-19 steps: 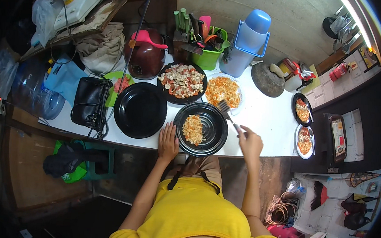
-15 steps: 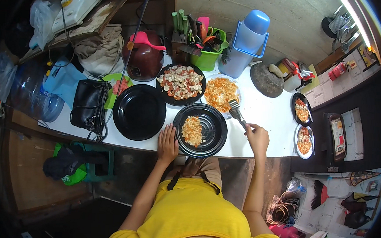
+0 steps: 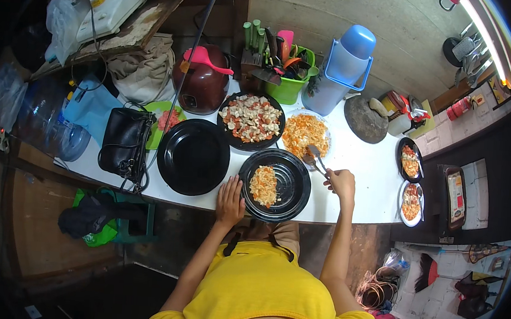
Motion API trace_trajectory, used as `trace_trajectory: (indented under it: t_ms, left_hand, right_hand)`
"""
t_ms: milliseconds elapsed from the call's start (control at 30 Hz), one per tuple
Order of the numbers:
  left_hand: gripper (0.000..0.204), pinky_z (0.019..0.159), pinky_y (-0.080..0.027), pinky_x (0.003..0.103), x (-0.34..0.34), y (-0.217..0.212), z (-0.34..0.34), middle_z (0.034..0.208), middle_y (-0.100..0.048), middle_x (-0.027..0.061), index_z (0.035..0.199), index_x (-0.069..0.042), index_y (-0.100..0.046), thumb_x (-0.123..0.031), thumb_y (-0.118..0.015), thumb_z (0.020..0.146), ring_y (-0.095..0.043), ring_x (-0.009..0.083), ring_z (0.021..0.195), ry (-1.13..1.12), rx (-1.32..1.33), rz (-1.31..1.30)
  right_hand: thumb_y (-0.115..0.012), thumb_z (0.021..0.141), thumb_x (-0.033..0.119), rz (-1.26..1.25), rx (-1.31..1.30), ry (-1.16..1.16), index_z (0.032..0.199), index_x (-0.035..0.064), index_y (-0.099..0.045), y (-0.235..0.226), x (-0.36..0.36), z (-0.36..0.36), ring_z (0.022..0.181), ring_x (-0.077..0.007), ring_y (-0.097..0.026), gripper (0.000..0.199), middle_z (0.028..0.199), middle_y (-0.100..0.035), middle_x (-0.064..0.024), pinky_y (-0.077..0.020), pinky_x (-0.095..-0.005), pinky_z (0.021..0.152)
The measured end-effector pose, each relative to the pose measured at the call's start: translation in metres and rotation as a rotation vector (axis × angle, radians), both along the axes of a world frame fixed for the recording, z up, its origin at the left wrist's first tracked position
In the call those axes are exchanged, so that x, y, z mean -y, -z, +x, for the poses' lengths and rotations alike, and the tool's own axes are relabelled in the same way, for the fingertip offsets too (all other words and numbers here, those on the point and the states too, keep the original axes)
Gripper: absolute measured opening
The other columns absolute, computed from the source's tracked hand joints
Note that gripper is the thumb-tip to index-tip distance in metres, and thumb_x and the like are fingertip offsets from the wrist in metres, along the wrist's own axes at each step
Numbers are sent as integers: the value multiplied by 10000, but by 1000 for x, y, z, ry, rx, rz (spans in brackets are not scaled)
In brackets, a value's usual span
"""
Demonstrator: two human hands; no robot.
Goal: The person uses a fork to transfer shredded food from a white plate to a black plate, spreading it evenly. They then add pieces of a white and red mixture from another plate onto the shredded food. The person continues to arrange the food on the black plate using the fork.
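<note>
The person's left hand (image 3: pixel 230 201) lies palm down on the white table (image 3: pixel 363 188) at its near edge, just beside the left rim of a deep black dish (image 3: pixel 292 192); its fingers are stretched out nearly straight, close together, and have hold of nothing; whether the fingertips touch the rim cannot be told. The right hand (image 3: pixel 341 182) is above the table's near edge, right of that dish; its fingers are curled closed around the handle of a metal utensil (image 3: pixel 319 164) (two-armed, like tongs), whose tips are at the near side of a heap of orange-and-white shreds (image 3: pixel 305 133) on a pale plate (image 3: pixel 330 144); whether the tips grip any shreds cannot be told.

The deep black dish sits at the near edge of the table; a smaller portion of shreds (image 3: pixel 264 185) covers its left part; left of it, also near that edge, is a flat black plate (image 3: pixel 193 156); behind the two is chopped red-and-white food (image 3: pixel 251 118) on another dark plate; a black handbag (image 3: pixel 120 141) lies toward the table's left end; two small filled dishes (image 3: pixel 411 201) stand at its right edge; a blue thermos (image 3: pixel 344 71) stands by the far edge.
</note>
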State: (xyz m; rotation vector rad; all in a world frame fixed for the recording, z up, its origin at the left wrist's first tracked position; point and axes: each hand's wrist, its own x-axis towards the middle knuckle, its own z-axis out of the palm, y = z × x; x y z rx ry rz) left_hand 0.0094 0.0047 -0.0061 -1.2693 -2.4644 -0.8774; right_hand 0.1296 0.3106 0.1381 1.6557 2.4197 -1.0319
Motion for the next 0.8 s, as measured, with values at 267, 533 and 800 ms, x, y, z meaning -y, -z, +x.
trace_trajectory:
  t_ms: [267,533,800]
  left_hand:
    - [528,1101,-284,510,2,-1,-2,1464,-388,216,1380,13,-409,-249,-411,921,-365,376,1361,31,-11,-6]
    - [537,1105,-264,528,4,-4,-7,1482,-354,226,1388,15,-392,-272,-393,935,-347,372,1374,126,-7,-63]
    - [546,1112,-233,543,5,-2,-9,1493,-328,228,1390,5,-371,-261,-402,913,-316,371,1392,162,4,-109]
  right_hand:
    - [-622,897,364,-1,-108,154,829,55,-755,52,4,-4,513,-132,-648,344,640,-695,-22,-511,-280,513]
    - [-691,859,371,-218,-412,279,803,-3,-736,87,-1,-14,385,-98,-510,381,570,-619,-41,-351,-239,351]
    - [-693,850,369,-133,-247,273,847,43,-756,88,4,-23,407,-98,-532,333,605,-647,-34,-391,-252,381]
